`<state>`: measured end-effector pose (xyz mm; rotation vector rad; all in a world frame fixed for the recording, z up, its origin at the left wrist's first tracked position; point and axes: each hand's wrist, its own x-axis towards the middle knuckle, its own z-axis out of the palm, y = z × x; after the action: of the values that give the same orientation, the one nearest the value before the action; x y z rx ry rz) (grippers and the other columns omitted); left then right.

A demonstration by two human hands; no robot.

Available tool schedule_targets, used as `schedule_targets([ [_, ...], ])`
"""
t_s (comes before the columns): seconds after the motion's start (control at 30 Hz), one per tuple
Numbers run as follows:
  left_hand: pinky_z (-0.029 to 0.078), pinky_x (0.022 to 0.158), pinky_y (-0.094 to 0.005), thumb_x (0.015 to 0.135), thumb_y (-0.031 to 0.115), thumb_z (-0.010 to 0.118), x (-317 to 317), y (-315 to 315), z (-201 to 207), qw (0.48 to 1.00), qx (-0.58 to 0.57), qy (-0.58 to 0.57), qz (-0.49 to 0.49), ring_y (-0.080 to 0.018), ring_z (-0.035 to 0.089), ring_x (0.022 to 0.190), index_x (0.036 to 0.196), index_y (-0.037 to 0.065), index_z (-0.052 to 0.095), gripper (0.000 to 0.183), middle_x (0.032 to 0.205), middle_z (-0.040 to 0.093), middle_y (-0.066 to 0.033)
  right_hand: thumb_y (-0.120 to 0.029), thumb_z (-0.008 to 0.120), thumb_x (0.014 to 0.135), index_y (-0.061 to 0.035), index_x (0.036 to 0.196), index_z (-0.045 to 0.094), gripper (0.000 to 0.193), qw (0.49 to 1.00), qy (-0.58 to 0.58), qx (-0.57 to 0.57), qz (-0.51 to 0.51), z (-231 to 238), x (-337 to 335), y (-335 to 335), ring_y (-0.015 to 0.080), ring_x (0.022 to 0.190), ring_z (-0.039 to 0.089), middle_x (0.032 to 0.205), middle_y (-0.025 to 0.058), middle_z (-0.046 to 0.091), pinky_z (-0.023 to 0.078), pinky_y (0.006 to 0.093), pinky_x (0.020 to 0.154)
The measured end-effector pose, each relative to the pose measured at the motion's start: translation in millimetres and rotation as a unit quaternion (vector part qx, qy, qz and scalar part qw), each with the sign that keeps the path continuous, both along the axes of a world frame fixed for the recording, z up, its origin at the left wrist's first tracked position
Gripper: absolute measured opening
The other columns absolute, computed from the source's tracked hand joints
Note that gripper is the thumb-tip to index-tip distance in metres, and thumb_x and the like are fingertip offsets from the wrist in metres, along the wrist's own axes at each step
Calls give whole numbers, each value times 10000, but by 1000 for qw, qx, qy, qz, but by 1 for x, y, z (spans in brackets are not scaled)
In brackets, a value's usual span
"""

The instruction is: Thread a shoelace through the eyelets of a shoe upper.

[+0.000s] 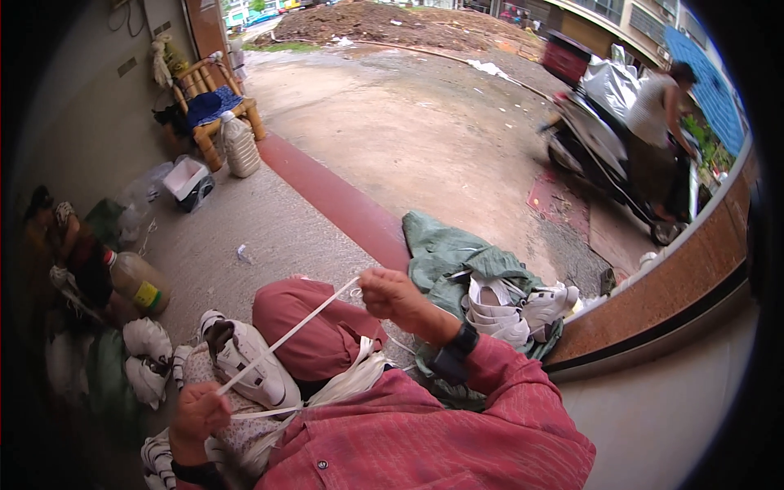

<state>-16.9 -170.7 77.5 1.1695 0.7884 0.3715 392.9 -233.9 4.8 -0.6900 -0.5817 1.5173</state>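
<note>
A white shoelace [287,336] runs taut and slanting between my two hands. My left hand [198,411] is closed on its lower end, low at the left. My right hand [398,297], higher and nearer the middle, pinches the upper end. Beneath the lace a white sneaker [260,367] lies on my left thigh, its dark opening toward the far side. A loose bundle of white laces [355,380] spreads across my lap. Whether the stretched lace passes through the sneaker's eyelets, I cannot tell.
On the right, more white sneakers [496,317] sit on a green sack [445,249]. White shoes [147,359] and a large plastic bottle [137,282] stand at the left. Farther off are a bamboo chair [208,94], a jug [238,145] and a person on a scooter [600,155].
</note>
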Motion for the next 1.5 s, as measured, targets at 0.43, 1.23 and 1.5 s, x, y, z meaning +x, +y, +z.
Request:
schedule_targets([
  [0.43, 218, 295, -297, 1053, 352, 288, -144, -9, 11, 875, 116, -448, 141, -96, 185, 346, 883, 56, 456, 380, 527, 257, 3, -235, 448, 1018, -81, 925, 527, 196, 973, 220, 43, -57, 3, 59, -5, 58, 442, 295, 585, -71, 339, 269, 222, 429],
  [1.23, 524, 678, -233, 988, 290, 512, -242, 27, -76, 630, -5, -329, 703, -112, 557, 669, 1412, 238, 445, 432, 826, 546, -17, -325, 598, 935, -90, 869, 612, 245, 904, 362, 68, -216, -86, 140, -63, 81, 597, 506, 892, 11, 631, 372, 266, 526],
  [1.5, 523, 896, -274, 941, 188, 601, -308, 34, -118, 585, -35, -410, 699, -199, 595, 1062, 1294, 125, 556, 361, 1252, 560, -133, -160, 617, 883, -72, 846, 595, 98, 921, 171, -78, -340, -163, 246, -120, 123, 571, 560, 698, 5, 602, 472, 258, 514],
])
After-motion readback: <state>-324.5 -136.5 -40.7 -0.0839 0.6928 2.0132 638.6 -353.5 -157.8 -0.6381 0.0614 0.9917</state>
